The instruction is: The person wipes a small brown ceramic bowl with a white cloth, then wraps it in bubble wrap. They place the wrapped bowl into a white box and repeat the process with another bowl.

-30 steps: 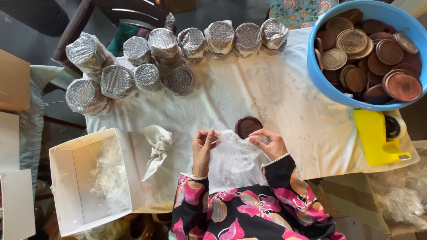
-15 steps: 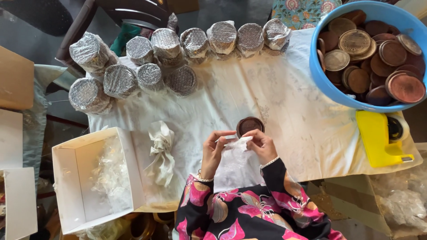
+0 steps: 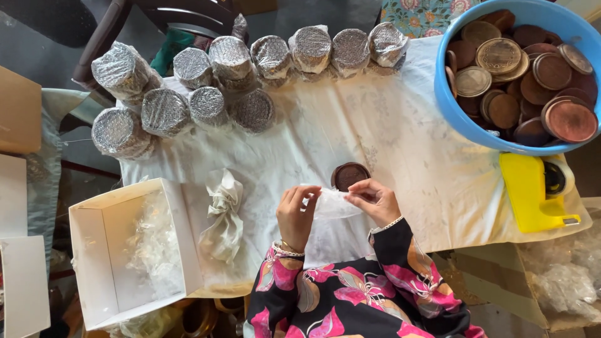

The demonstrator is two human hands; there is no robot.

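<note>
Both hands pinch one clear plastic bag [image 3: 335, 203] between them: the left hand [image 3: 297, 216] grips its left edge with fingers curled shut on the film, and the right hand [image 3: 375, 201] grips its right edge the same way. The bag is stretched sideways between the two, so its long axis runs left to right across the person's front, and its lower part hangs down toward the floral sleeves.

A brown round disc [image 3: 349, 175] lies flat on the white cloth [image 3: 407, 144] that covers the counter. It sits just beyond the bag, touching or nearly touching the right hand's fingertips; which of the two cannot be told. The right hand is clearly the nearer one to it.

Far from the disc to the right stands a blue tub [image 3: 454, 109] full of like discs. Wrapped stacks [image 3: 250, 69] line the cloth's far edge. Left of the disc lies a knotted white bundle [image 3: 224, 213], and beyond that an open white box [image 3: 94, 263].
</note>
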